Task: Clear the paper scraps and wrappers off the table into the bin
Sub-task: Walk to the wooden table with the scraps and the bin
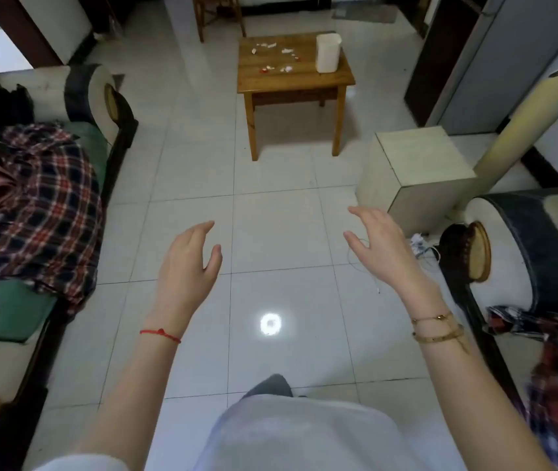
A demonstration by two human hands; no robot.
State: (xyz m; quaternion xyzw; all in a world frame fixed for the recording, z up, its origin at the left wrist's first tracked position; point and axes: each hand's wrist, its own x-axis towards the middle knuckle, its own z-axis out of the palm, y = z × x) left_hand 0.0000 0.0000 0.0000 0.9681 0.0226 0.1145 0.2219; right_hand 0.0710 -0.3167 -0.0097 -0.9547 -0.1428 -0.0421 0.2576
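Note:
A small wooden table (332, 81) stands well ahead of me across the tiled floor. Several white and red paper scraps and wrappers (286, 59) lie scattered on its top. A white plastic bin (327, 52) stands upright on the table's right side. My left hand (189, 263) and my right hand (383, 246) are raised in front of me over the floor, far short of the table. Both hands hold nothing, and their fingers are spread and slightly curled.
A sofa with a plaid blanket (46, 205) lines the left. A cream box (413, 171) and another sofa arm (515, 253) sit on the right, with a thin cord (423, 248) on the floor. A wooden chair (218, 13) stands behind the table. White tiled floor (270, 198) stretches between.

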